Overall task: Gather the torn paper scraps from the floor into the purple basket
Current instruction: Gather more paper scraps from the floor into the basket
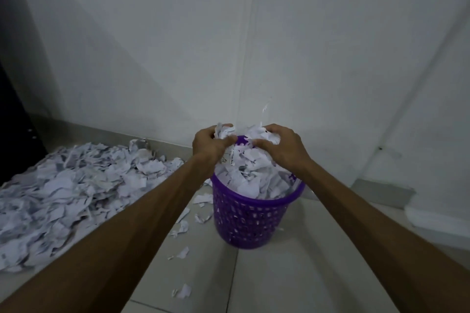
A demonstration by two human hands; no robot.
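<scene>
Both the left hand (208, 143) and the right hand (282, 145) hold bunches of torn white paper scraps (248, 140) in curled fingers above the round purple plastic basket (250, 218), already heaped, so dropped bits may slide off toward the big floor pile (71, 193) at nine o'clock.

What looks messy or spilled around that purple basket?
The purple basket is heaped above its rim with scraps, and both hands hold more over it. Loose scraps lie on the tiles beside it, and a big pile still covers the floor at left.
</scene>
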